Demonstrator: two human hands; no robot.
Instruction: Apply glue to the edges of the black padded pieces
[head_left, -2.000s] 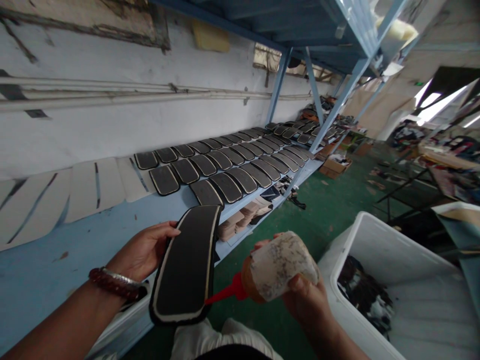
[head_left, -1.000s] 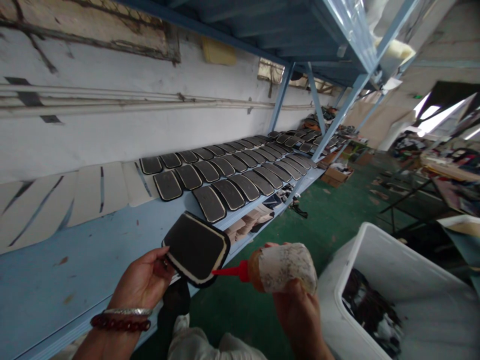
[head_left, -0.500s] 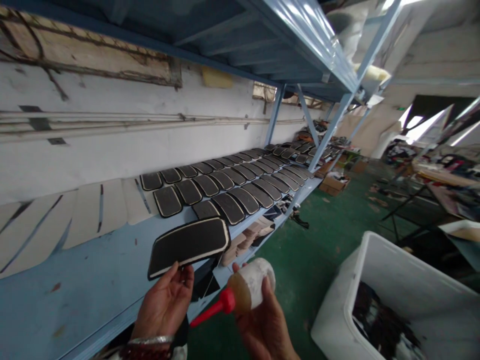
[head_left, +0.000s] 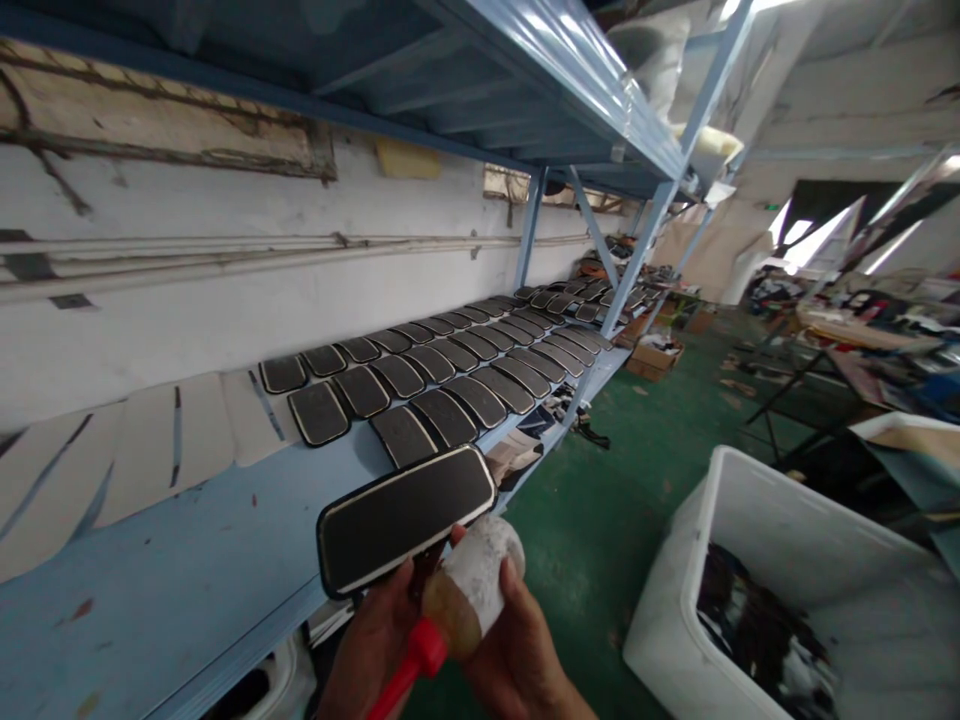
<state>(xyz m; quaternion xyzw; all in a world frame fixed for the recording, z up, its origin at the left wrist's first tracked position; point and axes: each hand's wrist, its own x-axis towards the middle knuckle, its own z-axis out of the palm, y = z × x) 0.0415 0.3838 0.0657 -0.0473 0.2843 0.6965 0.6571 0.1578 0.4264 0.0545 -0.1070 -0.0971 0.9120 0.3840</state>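
Observation:
Tilted up in front of me is a black panel [head_left: 405, 515] with rounded corners and a pale line along its border. My left hand [head_left: 367, 640] grips its lower edge, the fingers partly hidden behind the panel and bottle. A glue bottle [head_left: 480, 570] with a white upper part, a yellowish lower part and a red nozzle [head_left: 409, 665] lies in my right hand [head_left: 517, 640]. The nozzle points down and left, across my left hand. Similar black panels [head_left: 450, 418] lie in rows on the blue shelf [head_left: 195, 570] beyond.
Pale sheets [head_left: 146, 445] rest at the shelf's left. An upper shelf [head_left: 450, 90] hangs overhead, held by a blue post [head_left: 641, 255]. At right a white bin [head_left: 675, 590] holds dark scraps on the green floor [head_left: 577, 520]. Cardboard boxes [head_left: 651, 360] stand farther back.
The held panel has moved right and slightly down. The bottle has come left, close to my left hand and overlapping it, with its nozzle lower. My view has shifted slightly right.

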